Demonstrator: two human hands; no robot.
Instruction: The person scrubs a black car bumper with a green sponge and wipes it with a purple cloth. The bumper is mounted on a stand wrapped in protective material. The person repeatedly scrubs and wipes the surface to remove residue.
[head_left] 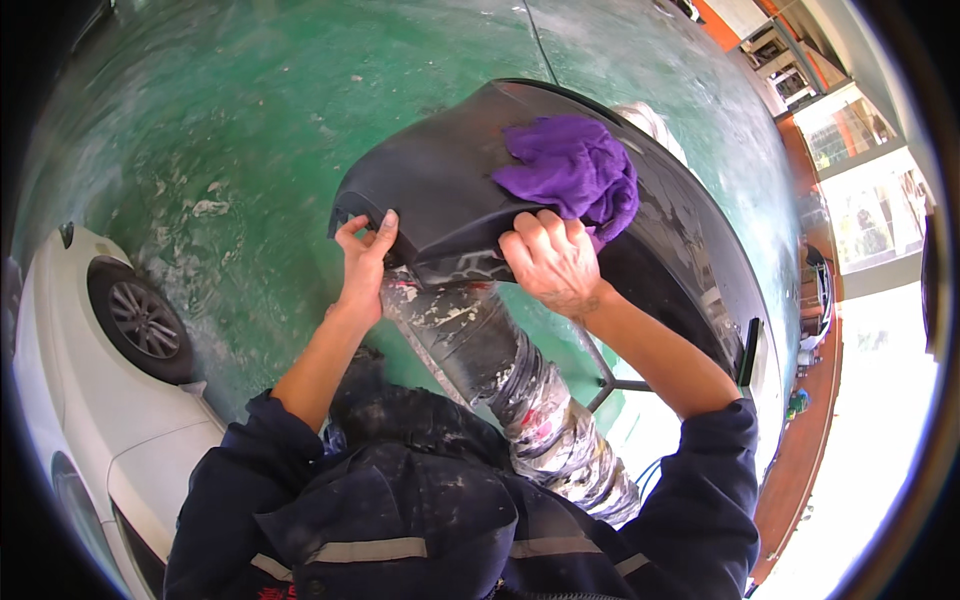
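Observation:
A dark grey, curved car bumper (430, 170) rests in front of me on a stand padded with paint-spattered wrapping. My left hand (362, 265) pinches its near left corner, thumb and fingers closed about the edge. Farther right, my right hand (550, 260) is closed over the near lip of the bumper, knuckles up; its fingertips are hidden. A crumpled purple cloth (575, 170) lies on the bumper just beyond my right hand, close to the knuckles. The wrapped stand arm (480, 345) runs from beneath the bumper toward my right side.
At the left stands a white car (120, 430) with a dark wheel (140, 320). The green floor (240, 130) is scuffed and dusty. Metal stand legs (600, 385) show under the bumper. A long brown bench (820, 420) with assorted items runs along the right, beside bright windows.

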